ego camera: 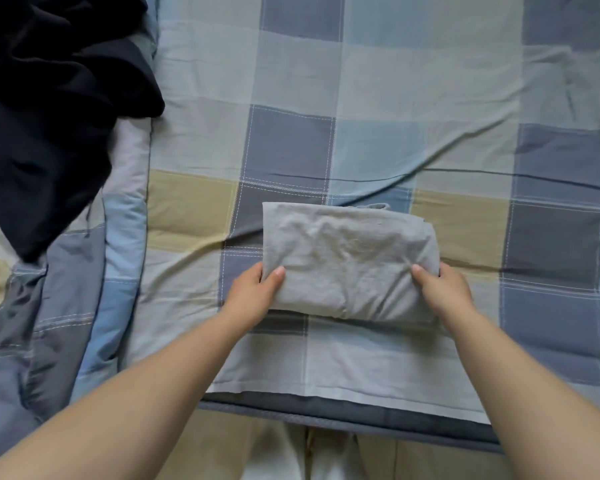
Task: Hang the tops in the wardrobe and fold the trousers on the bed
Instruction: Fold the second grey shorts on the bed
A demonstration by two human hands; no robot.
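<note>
Head view: we have the folded grey trousers (347,261) lying crosswise on the checked bed (430,98), just past its near edge; left hand (253,292) and right hand (444,289) pinch the bundle's near corners, thumbs on top; equally near.

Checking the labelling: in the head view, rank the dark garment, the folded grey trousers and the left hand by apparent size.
1. dark garment, partly cropped
2. folded grey trousers
3. left hand, nearest the camera yet smallest
</note>
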